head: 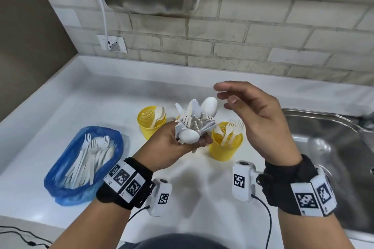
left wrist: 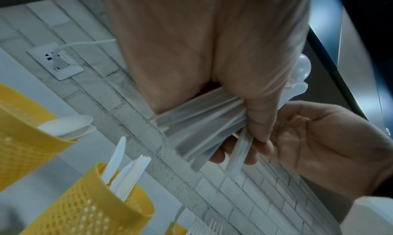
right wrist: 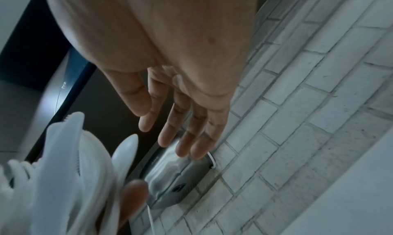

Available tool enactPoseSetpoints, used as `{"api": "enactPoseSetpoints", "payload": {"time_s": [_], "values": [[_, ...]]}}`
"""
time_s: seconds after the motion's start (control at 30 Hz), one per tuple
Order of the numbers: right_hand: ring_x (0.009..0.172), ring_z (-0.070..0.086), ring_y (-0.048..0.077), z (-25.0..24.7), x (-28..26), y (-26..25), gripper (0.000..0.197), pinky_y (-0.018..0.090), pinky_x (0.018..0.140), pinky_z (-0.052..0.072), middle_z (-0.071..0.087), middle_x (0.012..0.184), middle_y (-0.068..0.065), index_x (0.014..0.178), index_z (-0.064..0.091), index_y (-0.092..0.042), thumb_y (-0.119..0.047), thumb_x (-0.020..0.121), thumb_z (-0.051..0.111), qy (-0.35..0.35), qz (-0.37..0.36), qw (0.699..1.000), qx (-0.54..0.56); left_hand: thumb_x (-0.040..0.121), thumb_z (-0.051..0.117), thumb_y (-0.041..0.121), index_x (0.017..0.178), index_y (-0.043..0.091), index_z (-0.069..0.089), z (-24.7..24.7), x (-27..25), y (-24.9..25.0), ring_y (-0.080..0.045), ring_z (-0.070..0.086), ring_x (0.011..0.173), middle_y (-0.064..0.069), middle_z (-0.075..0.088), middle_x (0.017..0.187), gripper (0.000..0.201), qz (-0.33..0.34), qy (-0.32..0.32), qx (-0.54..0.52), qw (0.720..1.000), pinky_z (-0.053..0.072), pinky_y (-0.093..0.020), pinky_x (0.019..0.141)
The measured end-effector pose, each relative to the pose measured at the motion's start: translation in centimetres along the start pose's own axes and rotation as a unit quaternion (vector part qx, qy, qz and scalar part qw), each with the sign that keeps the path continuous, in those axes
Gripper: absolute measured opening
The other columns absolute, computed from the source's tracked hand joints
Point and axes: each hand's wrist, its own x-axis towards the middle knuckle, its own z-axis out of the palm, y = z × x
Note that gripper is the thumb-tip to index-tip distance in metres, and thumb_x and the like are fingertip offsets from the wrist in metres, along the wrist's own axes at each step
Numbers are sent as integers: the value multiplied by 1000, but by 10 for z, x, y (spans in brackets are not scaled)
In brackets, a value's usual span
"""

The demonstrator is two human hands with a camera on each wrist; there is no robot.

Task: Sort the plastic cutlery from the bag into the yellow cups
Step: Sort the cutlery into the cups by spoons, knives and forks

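white countertop [head: 113,95] holds everything. nearest, the left hand [head: 172,143] clenches a splayed bundle of white plastic cutlery [head: 194,121]; a loose piece could slip. right hand [head: 261,119] hovers beside the bundle, fingers released. behind the bundle stand yellow perforated cups [head: 150,121]; the blue plastic bag [head: 60,184] lies left.

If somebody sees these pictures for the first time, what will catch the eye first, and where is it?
First, the mixed bundle of white cutlery gripped in the left hand at the centre, with the right hand open beside it. Then the yellow cups on the white counter behind, and the blue bag of cutlery at the left.
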Motion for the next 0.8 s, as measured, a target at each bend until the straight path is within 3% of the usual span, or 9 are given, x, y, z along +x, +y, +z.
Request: {"api": "enactPoseSetpoints", "payload": {"time_s": [0.1, 0.2, 0.3, 0.37, 0.47, 0.53, 0.67, 0.8], "values": [[109, 68, 24, 3, -1, 9, 29, 48, 98, 55, 72, 121, -2, 120, 70, -18, -9, 97, 54, -13, 23, 1000, -15, 92, 73, 5, 110, 5, 75, -3, 2, 3, -15, 71, 90, -2, 78, 96, 17, -5, 8, -21, 1000, 58, -36, 80], [104, 69, 23, 9, -2, 13, 30, 46, 94, 56, 72, 118, -5, 123, 67, -22, -10, 97, 56, -25, 37, 999, -9, 87, 77, 15, 98, 12, 78, -2, 4, 6, -10, 70, 88, 4, 78, 92, 12, 1, 11, -24, 1000, 57, -31, 82], [99, 68, 24, 16, -4, 14, 30, 45, 89, 57, 69, 116, -2, 118, 63, -26, -10, 93, 60, -8, 39, 999, 16, 86, 80, 27, 89, 6, 78, -4, 6, 7, -9, 69, 84, 1, 76, 85, 21, 0, 15, -10, 1000, 56, -30, 80], [95, 68, 21, 21, -5, 13, 26, 40, 83, 56, 65, 113, 2, 111, 61, -22, -6, 91, 63, 0, 13, 1000, 7, 89, 78, 16, 87, 11, 78, -7, 7, 5, -9, 70, 86, 5, 76, 85, 6, -1, 12, -10, 1000, 55, -27, 81], [95, 67, 23, 24, -7, 14, 19, 36, 80, 57, 61, 107, 4, 104, 67, -11, 0, 89, 68, -25, -47, 997, -55, 90, 74, 6, 92, 19, 78, -11, 8, 3, -16, 73, 94, 2, 78, 94, 14, 0, 2, -26, 1000, 57, -33, 89], [94, 67, 24, 25, -6, 16, 20, 40, 80, 58, 61, 106, 2, 103, 69, -10, 1, 87, 72, -25, -61, 994, -88, 90, 73, 2, 91, 19, 78, -13, 10, 2, -11, 72, 90, 5, 78, 91, 18, 2, 6, -29, 1000, 56, -26, 83], [87, 68, 22, 25, -2, 18, 9, 40, 78, 57, 64, 98, 0, 96, 72, -11, -6, 89, 77, 24, -74, 990, -115, 91, 71, -2, 97, -4, 73, -10, 13, 0, -15, 72, 83, -7, 78, 89, 7, 1, 27, -45, 999, 53, -17, 66], [81, 67, 19, 26, -1, 20, 10, 33, 75, 56, 64, 92, -2, 92, 71, -11, -2, 90, 76, 48, -74, 987, -133, 94, 69, 2, 100, -1, 72, -6, 15, -2, -18, 74, 83, -5, 79, 91, 8, -10, 12, -57, 998, 51, -14, 66]]}}
